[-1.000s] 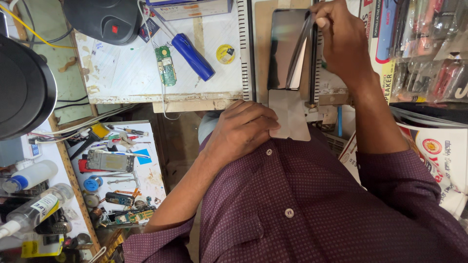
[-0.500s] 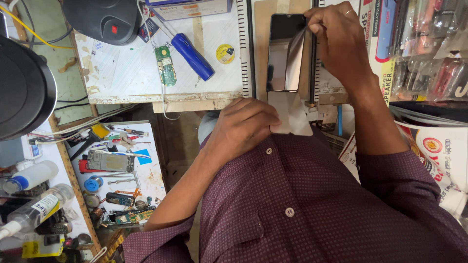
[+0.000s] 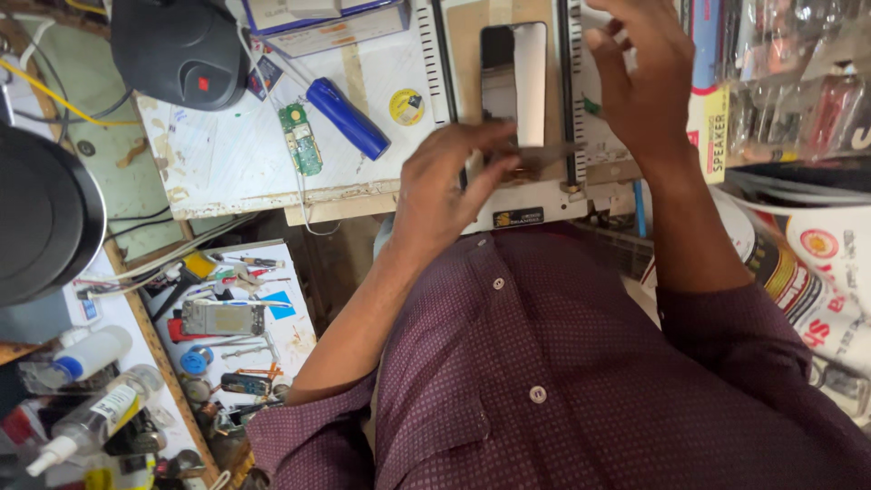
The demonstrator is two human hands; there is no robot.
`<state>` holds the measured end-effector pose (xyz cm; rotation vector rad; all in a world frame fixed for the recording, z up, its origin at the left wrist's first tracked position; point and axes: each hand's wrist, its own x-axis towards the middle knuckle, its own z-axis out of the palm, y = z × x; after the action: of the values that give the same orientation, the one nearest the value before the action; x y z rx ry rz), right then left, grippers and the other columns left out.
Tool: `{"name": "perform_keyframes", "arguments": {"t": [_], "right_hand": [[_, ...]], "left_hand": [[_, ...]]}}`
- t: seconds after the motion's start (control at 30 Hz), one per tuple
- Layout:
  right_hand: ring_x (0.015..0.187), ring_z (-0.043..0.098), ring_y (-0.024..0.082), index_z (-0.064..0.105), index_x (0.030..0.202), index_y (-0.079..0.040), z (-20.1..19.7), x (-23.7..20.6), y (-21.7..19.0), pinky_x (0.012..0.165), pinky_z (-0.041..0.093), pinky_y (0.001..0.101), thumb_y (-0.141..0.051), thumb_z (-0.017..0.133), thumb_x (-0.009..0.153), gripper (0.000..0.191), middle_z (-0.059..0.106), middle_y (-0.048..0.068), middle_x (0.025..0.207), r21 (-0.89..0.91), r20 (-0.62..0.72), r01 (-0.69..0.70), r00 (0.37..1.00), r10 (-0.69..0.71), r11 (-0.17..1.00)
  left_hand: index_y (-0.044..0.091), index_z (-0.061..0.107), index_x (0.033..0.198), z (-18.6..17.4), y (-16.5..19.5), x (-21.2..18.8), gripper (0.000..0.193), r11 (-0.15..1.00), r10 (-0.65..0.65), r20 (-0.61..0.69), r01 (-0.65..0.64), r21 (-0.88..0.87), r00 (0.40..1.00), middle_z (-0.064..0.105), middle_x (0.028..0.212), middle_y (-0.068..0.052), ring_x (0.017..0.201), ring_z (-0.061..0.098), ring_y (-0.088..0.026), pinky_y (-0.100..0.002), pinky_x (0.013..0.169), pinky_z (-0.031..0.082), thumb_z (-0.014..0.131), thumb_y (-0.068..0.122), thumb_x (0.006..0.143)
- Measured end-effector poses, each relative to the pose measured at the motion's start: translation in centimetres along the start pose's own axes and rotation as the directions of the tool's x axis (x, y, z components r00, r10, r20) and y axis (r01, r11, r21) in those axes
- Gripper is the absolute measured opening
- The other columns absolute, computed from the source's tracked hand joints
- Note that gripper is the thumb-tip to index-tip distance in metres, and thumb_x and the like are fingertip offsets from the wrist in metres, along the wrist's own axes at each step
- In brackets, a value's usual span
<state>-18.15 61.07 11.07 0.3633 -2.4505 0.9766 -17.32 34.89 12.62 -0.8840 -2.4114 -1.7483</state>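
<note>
A dark phone (image 3: 496, 77) lies in a white alignment frame (image 3: 435, 63) with black side rails on the bench. A pale glossy sheet (image 3: 531, 82) lies flat over the phone's right half. My left hand (image 3: 445, 191) reaches up to the phone's lower end, fingertips at a thin grey strip (image 3: 549, 154) there; the motion blur hides whether it pinches it. My right hand (image 3: 644, 82) hovers beside the right rail with its fingers spread and nothing in them.
A blue-handled screwdriver (image 3: 349, 118), a small green circuit board (image 3: 301, 138) and a yellow tape roll (image 3: 406, 106) lie left of the frame. A black lamp head (image 3: 177, 45) stands at the back left. A lower tray (image 3: 227, 318) holds tools, a phone part and bottles (image 3: 86, 354).
My right hand held the sheet tilted up off the phone; the sheet now lies flat and the hand has let go. My left hand moved from the frame's base up to the phone's lower end.
</note>
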Motion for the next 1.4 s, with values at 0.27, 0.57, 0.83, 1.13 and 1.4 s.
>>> {"name": "perform_keyframes", "arguments": {"t": [0.27, 0.57, 0.83, 1.13, 1.4], "right_hand": [[0.085, 0.063, 0.013, 0.066, 0.131, -0.001, -0.9, -12.8, -2.1, 0.076, 0.052, 0.0281, -0.014, 0.065, 0.118, 0.018, 0.068, 0.012, 0.11, 0.056, -0.19, -0.452, 0.871, 0.454, 0.89], [0.103, 0.069, 0.031, 0.059, 0.136, -0.001, 1.7, -20.7, -4.3, 0.089, 0.056, 0.0365, -0.003, 0.071, 0.1, 0.038, 0.064, 0.021, 0.127, -0.017, 0.031, -0.49, 0.871, 0.49, 0.872], [0.121, 0.064, 0.04, 0.048, 0.15, 0.0, 2.8, -20.8, -2.6, 0.101, 0.052, 0.0422, -0.004, 0.079, 0.089, 0.069, 0.061, 0.025, 0.138, -0.028, 0.162, -0.474, 0.867, 0.472, 0.88], [0.123, 0.064, 0.04, 0.052, 0.149, 0.001, 2.7, -20.5, -0.7, 0.099, 0.053, 0.044, 0.001, 0.078, 0.086, 0.069, 0.063, 0.024, 0.137, -0.066, 0.174, -0.41, 0.893, 0.415, 0.91], [0.124, 0.065, 0.037, 0.053, 0.149, -0.001, 3.2, -18.7, 0.0, 0.101, 0.054, 0.0406, 0.0, 0.076, 0.088, 0.065, 0.062, 0.023, 0.14, -0.049, 0.141, -0.45, 0.881, 0.452, 0.892]], "left_hand": [[0.014, 0.049, 0.15, 1.6, -5.1, 2.0, 0.06, 0.985, -0.153, -0.034, 0.15, -0.08, 0.988, 0.076, 0.102, -0.002, 0.096, 0.075, -0.011, -0.03, 0.087, 0.056, 0.079, 0.005, 0.099], [0.009, 0.049, 0.15, 0.8, -7.0, 1.4, 0.058, 0.966, -0.236, -0.113, 0.246, 0.082, 0.965, 0.074, 0.121, -0.01, 0.093, 0.072, -0.01, -0.024, 0.068, 0.054, 0.078, 0.012, 0.1], [0.005, 0.067, 0.13, -0.5, -4.8, -8.9, 0.038, 0.745, -0.662, 0.004, 0.658, 0.108, 0.749, 0.075, 0.1, -0.006, 0.08, 0.064, -0.013, -0.027, 0.068, 0.048, 0.066, 0.027, 0.099], [0.0, 0.071, 0.121, 0.3, -6.9, -9.9, 0.03, 0.829, -0.559, 0.033, 0.559, -0.012, 0.829, 0.072, 0.118, -0.015, 0.112, 0.067, -0.025, -0.034, 0.101, 0.049, 0.057, 0.023, 0.107], [-0.001, 0.069, 0.124, 0.8, -7.0, -8.5, 0.033, 0.837, -0.54, -0.015, 0.536, -0.113, 0.841, 0.068, 0.125, -0.014, 0.119, 0.064, -0.025, -0.034, 0.105, 0.046, 0.056, 0.024, 0.106]]}}
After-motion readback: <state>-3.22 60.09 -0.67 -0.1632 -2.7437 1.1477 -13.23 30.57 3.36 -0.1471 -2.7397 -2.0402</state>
